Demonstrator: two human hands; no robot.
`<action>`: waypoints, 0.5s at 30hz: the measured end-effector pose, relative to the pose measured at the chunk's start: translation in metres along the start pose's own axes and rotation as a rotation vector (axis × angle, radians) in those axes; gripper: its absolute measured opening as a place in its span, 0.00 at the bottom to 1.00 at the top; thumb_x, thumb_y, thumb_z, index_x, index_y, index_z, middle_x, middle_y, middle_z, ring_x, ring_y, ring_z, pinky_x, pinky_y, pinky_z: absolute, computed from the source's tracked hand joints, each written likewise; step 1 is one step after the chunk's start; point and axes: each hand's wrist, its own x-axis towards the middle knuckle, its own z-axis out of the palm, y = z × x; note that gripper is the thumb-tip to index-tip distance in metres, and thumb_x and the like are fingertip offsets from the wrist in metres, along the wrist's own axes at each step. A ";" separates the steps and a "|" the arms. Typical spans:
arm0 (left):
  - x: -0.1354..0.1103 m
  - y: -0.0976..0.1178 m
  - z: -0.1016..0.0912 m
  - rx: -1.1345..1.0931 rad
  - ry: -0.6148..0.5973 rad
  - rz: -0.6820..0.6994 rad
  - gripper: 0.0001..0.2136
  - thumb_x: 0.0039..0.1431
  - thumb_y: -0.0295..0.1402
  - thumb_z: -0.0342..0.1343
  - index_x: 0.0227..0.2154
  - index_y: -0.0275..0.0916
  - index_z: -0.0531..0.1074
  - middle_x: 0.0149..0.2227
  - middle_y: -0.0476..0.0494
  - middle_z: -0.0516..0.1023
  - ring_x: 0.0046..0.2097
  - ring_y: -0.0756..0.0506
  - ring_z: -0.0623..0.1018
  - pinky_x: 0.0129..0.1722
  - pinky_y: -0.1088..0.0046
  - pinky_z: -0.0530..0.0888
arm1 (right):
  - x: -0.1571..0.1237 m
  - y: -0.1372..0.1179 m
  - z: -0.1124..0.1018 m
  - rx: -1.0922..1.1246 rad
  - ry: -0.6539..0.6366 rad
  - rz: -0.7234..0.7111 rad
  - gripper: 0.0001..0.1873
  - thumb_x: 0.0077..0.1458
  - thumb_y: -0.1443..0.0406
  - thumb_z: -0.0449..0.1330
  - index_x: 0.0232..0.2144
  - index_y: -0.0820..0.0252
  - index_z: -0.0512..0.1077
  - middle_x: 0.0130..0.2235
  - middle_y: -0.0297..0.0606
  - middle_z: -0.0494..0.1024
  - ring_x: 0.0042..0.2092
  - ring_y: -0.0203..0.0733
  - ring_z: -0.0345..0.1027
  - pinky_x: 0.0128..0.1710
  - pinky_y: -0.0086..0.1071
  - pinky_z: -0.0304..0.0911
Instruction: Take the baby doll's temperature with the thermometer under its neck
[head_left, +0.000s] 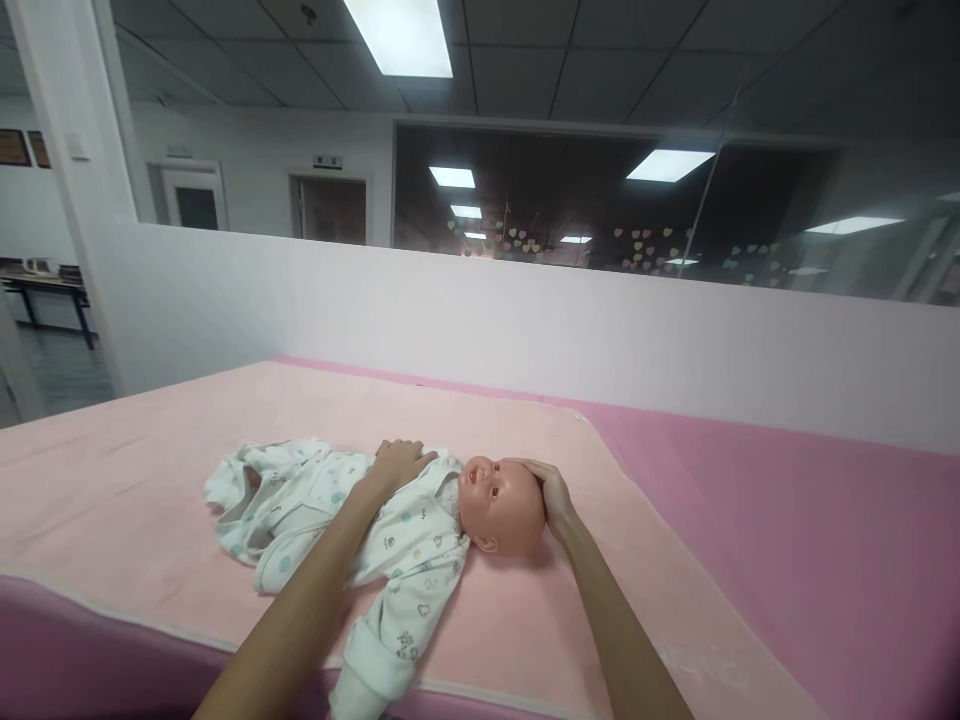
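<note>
A baby doll [504, 505] lies on its back on the pink pad, head to the right, face turned up and toward the far side. It wears a white garment [424, 530] with small coloured prints. My left hand [401, 465] is on the doll's far side at the chest, fingers curled over the cloth with their tips hidden. Around the crown of the doll's head my right hand [551, 492] is cupped, its fingers along the far side. The near sleeve stretches toward me over the pad's front edge. The garment's leg end lies loose and rumpled at the left.
The light pink pad [150, 470] covers much of a darker pink surface [825, 520]. A low white wall [525, 320] runs behind it, with glass above. Far left, a table [45, 280] with items on it stands beyond a white post [82, 200].
</note>
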 end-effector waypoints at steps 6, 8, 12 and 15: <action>-0.001 0.000 0.000 0.003 -0.004 0.004 0.20 0.59 0.46 0.41 0.39 0.39 0.73 0.41 0.36 0.77 0.47 0.37 0.72 0.48 0.61 0.61 | 0.003 -0.003 -0.013 0.027 0.055 -0.046 0.13 0.40 0.61 0.58 0.28 0.59 0.79 0.39 0.40 0.79 0.46 0.50 0.69 0.50 0.40 0.60; 0.000 -0.001 0.001 0.006 -0.007 0.007 0.20 0.59 0.46 0.41 0.39 0.39 0.73 0.42 0.36 0.77 0.47 0.37 0.72 0.48 0.61 0.61 | 0.004 -0.004 -0.018 0.056 0.115 -0.100 0.14 0.40 0.60 0.57 0.29 0.59 0.79 0.39 0.40 0.79 0.46 0.49 0.70 0.51 0.40 0.59; 0.001 -0.001 0.001 0.008 -0.013 0.008 0.21 0.59 0.47 0.40 0.39 0.38 0.72 0.42 0.34 0.76 0.48 0.36 0.72 0.48 0.60 0.60 | 0.005 -0.003 -0.018 0.041 0.150 -0.113 0.14 0.40 0.59 0.57 0.27 0.58 0.78 0.38 0.39 0.80 0.46 0.48 0.69 0.51 0.39 0.59; 0.001 0.000 0.000 0.005 -0.017 0.008 0.23 0.59 0.47 0.39 0.39 0.37 0.73 0.42 0.33 0.76 0.47 0.35 0.72 0.47 0.58 0.61 | 0.003 0.000 -0.007 -0.001 0.094 -0.054 0.12 0.39 0.61 0.58 0.25 0.60 0.78 0.35 0.40 0.80 0.44 0.51 0.70 0.48 0.40 0.61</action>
